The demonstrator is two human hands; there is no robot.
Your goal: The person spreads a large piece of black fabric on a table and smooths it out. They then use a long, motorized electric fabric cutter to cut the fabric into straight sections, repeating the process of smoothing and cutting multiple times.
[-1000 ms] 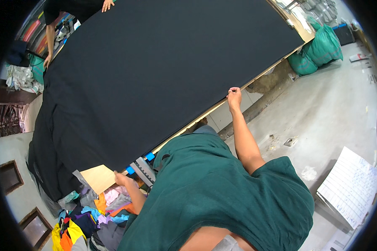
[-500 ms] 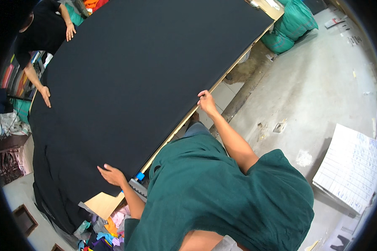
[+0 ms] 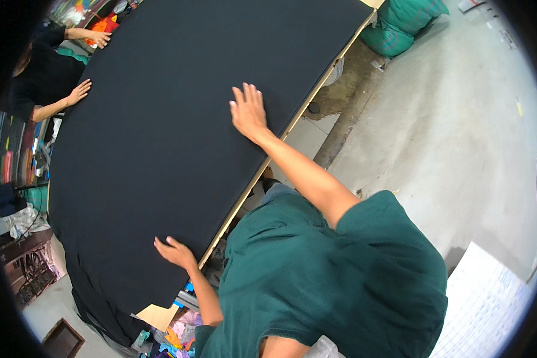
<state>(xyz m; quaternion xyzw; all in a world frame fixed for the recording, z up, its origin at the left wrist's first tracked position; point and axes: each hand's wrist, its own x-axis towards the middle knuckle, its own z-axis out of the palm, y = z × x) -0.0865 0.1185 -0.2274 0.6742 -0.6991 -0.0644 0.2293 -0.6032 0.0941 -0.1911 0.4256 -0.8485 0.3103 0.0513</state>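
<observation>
A wide sheet of black fabric (image 3: 167, 137) lies spread over a long wooden table, whose pale edge (image 3: 232, 213) shows beside me. My right hand (image 3: 249, 112) rests on or just over the fabric, palm down with its fingers spread. Lower down, near the table's near end, my left hand (image 3: 175, 253) is at the cloth with fingers stretched out and nothing in them. Across the table, a co-worker in a black shirt (image 3: 51, 74) has both hands on the fabric's far edge, one hand (image 3: 80, 92) lying flat.
Green sacks (image 3: 394, 30) stand by the table's far right end. Colourful scraps (image 3: 176, 339) are heaped below the near corner. Handwritten sheets (image 3: 483, 304) hang on the right-hand wall. Shelved folded material (image 3: 18, 149) stands at the left.
My right hand has let go of the fabric's edge and moved up and left onto the cloth, fingers spread. My left hand remains open. The co-worker's hands have shifted along the far edge.
</observation>
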